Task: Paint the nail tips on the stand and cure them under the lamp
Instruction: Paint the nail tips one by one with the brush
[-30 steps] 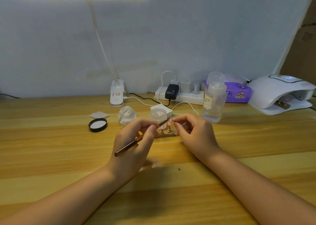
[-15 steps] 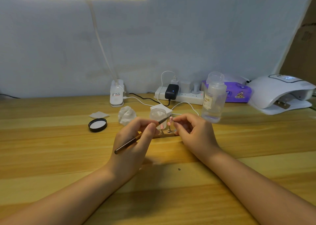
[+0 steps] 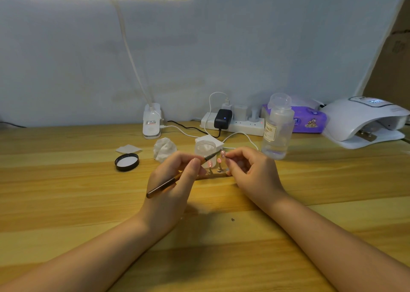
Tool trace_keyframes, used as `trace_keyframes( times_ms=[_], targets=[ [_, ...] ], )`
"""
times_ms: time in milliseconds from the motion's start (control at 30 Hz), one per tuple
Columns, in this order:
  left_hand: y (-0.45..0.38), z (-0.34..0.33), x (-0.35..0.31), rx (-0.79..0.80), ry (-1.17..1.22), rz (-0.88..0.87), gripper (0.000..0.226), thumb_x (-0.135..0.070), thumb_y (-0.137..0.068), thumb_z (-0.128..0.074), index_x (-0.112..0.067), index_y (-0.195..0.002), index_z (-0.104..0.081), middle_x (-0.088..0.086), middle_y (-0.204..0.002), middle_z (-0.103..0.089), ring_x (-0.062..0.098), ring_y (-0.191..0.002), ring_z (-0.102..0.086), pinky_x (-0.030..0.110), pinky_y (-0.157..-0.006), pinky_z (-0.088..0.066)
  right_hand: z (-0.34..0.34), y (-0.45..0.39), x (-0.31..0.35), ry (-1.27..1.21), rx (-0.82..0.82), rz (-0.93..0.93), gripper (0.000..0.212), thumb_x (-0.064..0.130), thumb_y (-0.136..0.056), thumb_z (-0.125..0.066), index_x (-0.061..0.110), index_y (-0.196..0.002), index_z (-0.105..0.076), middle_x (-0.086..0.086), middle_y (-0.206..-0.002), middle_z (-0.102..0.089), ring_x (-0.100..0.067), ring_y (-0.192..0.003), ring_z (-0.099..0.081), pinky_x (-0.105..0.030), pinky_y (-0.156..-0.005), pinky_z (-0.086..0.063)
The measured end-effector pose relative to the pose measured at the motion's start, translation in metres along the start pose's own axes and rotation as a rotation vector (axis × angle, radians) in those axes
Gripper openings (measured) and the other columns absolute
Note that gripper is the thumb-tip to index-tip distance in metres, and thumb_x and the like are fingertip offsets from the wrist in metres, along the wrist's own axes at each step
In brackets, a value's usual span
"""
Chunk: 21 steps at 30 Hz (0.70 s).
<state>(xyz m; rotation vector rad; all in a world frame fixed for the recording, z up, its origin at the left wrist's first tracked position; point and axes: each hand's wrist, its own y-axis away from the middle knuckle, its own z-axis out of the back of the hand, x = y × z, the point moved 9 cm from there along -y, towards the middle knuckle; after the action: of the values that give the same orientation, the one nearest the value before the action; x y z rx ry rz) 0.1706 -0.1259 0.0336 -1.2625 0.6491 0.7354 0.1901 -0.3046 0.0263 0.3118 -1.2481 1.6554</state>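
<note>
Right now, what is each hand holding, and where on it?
Left hand pinches the brush mid-handle. Right hand pinches a nail tip's post on the stand.

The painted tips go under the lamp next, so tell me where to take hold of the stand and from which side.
Grip the stand by the ends of its flat base, low against the table, one hand coming in from each side. The pink nail tips sit upright on short posts above it, likely still wet, so a reach from above risks smudging them. The left hand must first put down the brush.
</note>
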Motion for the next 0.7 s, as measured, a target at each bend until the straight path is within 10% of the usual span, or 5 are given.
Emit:
trace_keyframes(
  times_ms=[700],
  targets=[
    [-0.001,-0.006,0.012,0.055,0.12,0.095,0.025,-0.035,-0.087,-0.061,-0.015,-0.102,-0.068,0.001,-0.088,-0.072,0.011,-0.085,-0.068,0.019,-0.074,-0.051,0.0,0.0,0.001,-0.022,-0.006,0.009,0.011,0.008,-0.086,-0.067,0.014,-0.094,-0.07,0.003,-0.077,-0.068,-0.009,-0.07,-0.064,-0.023,-0.063,-0.054]
  ],
)
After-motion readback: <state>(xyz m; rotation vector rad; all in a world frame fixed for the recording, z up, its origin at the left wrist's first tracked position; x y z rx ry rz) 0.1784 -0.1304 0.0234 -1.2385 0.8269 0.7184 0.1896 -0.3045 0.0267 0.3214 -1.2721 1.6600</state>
